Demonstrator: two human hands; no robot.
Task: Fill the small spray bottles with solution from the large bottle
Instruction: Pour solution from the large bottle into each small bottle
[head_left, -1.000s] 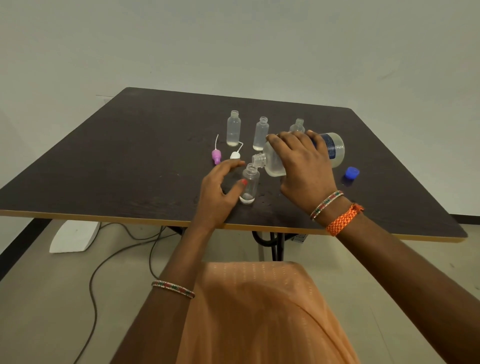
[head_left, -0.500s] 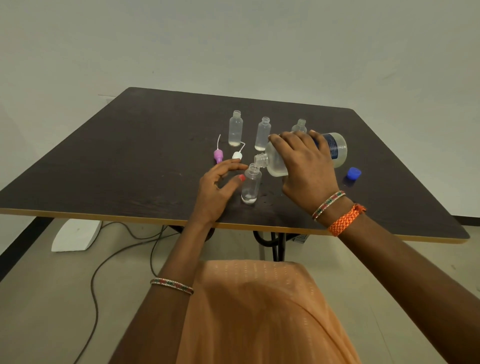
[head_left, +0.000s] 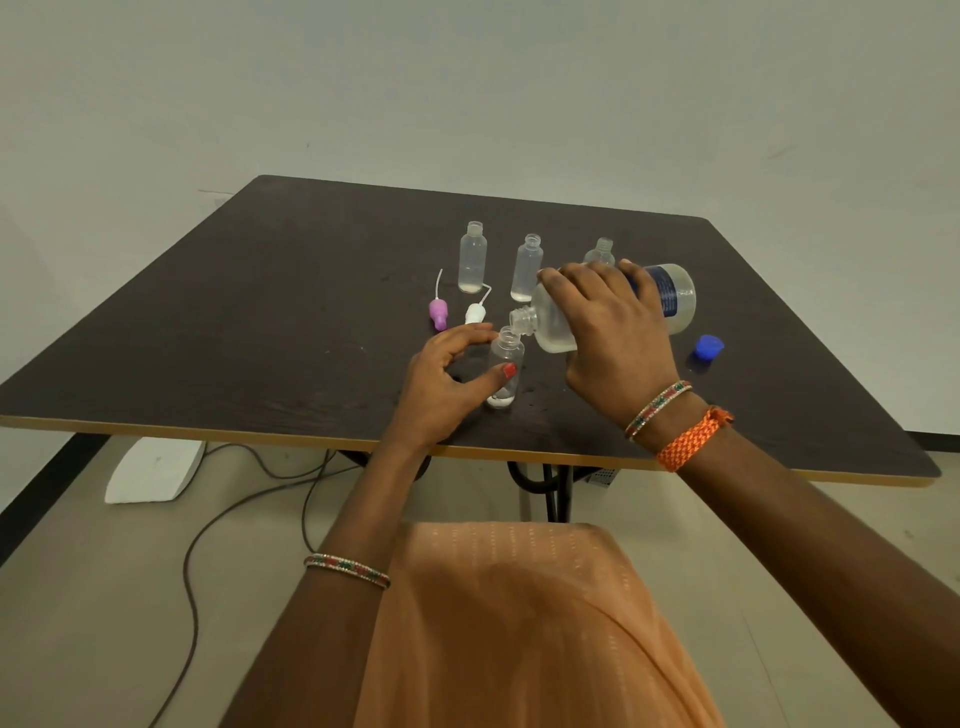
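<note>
My right hand (head_left: 613, 343) grips the large clear bottle (head_left: 675, 296) with a blue label, tipped on its side so its open mouth sits right over the neck of a small clear bottle (head_left: 506, 364). That small bottle stands upright near the table's front edge with a little liquid at its bottom. My left hand (head_left: 441, 384) steadies it, thumb and fingers around its sides. Three more small open bottles stand behind: one at the left (head_left: 472, 257), one in the middle (head_left: 527, 267), and one (head_left: 601, 252) partly hidden by my right hand.
A pink spray top (head_left: 438, 312) and a white spray top (head_left: 475, 313) lie on the dark table (head_left: 260, 322) left of the bottles. The blue cap (head_left: 709, 347) lies to the right. Small wet drops show near the held bottle. Cables run on the floor below.
The large bottle has stayed tipped over the small bottle. My left hand's fingers have shifted slightly around the small bottle; nothing else moved.
</note>
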